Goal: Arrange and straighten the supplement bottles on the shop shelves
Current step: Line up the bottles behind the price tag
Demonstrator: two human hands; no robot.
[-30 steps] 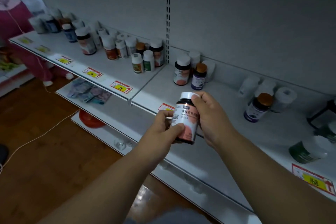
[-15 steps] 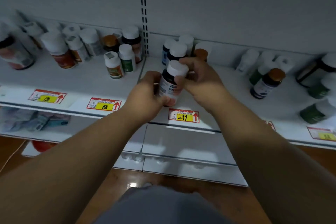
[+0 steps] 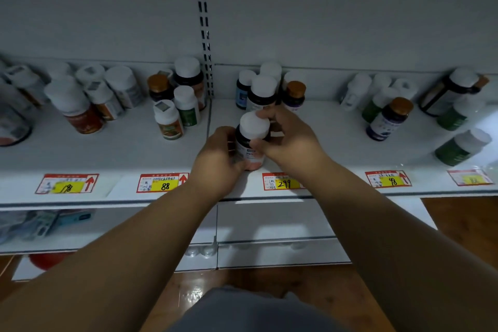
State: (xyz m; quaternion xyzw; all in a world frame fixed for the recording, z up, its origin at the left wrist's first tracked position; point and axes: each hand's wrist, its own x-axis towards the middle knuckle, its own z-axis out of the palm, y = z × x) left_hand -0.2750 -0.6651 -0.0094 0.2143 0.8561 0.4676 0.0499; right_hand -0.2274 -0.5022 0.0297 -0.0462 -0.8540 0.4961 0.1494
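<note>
A dark supplement bottle with a white cap and a pink label (image 3: 252,140) stands upright on the white shelf (image 3: 129,151), near its front edge above the 299 price tag (image 3: 283,182). My left hand (image 3: 218,156) grips its left side and base. My right hand (image 3: 289,137) holds its cap and right side between thumb and fingers. Just behind stand a matching white-capped dark bottle (image 3: 262,94), a blue-labelled bottle (image 3: 244,89) and a brown-capped bottle (image 3: 295,96).
Mixed bottles crowd the shelf's left half, such as a red-labelled one (image 3: 75,108) and a green-labelled one (image 3: 187,105). On the right stand a brown-capped blue bottle (image 3: 388,118) and green bottles (image 3: 460,147), some tilted. A slotted upright (image 3: 203,27) splits the back wall. Lower shelves and wood floor lie below.
Both hands have carried the bottle down and forward onto the shelf; it now stands near the front edge. The camera has shifted so the shelf is seen head-on.
</note>
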